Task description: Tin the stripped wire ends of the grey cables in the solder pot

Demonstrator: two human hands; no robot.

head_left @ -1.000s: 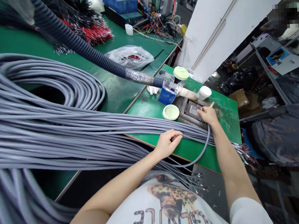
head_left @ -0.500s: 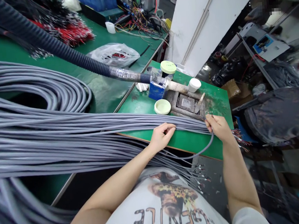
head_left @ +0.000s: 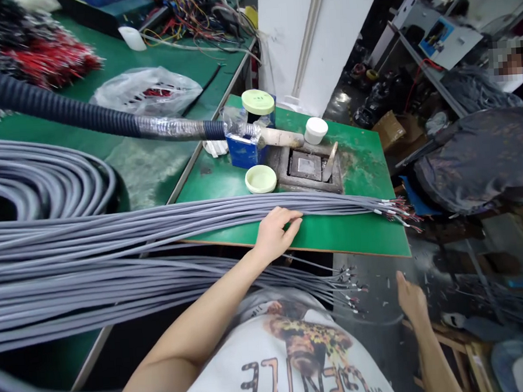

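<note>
A long bundle of grey cables (head_left: 227, 212) lies across the green bench board, its stripped, coloured wire ends (head_left: 402, 209) hanging past the right edge. My left hand (head_left: 276, 233) rests on the near side of this bundle, fingers curled over the cables and thumb below. My right hand (head_left: 411, 299) is lowered off the board's right corner, its fingers curled. A faint, blurred grey cable arcs towards it from the left; the held end is hidden. Between my body and the board, a second, lower group of grey cables (head_left: 248, 278) ends in stripped tips.
Behind the bundle sit a solder pot (head_left: 306, 167) with a scraper (head_left: 330, 163), a pale green lid (head_left: 260, 178), a white cup (head_left: 316, 130) and a blue box (head_left: 244, 153). A ribbed black hose (head_left: 108, 119) crosses the left side. Another person (head_left: 482, 155) works at right.
My right hand has moved from the bundle's end at the solder pot down and right, off the board, taking the looped cable with it. My left hand stays on the bundle. The view has shifted.
</note>
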